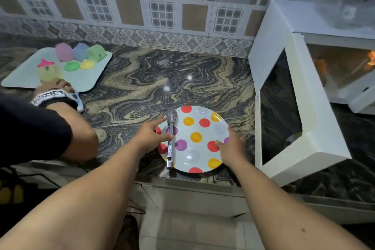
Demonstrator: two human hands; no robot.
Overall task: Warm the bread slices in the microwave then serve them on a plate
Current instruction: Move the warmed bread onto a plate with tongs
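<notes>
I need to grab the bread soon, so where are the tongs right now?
The tongs lie across the left part of the polka-dot plate on the counter's front edge, left of the open microwave door, with the left hand on them.

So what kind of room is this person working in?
Most likely a home kitchen: a white microwave stands open on a marbled stone counter, patterned tiles line the wall behind, and both hands hold a polka-dot plate with tongs on it.
</notes>
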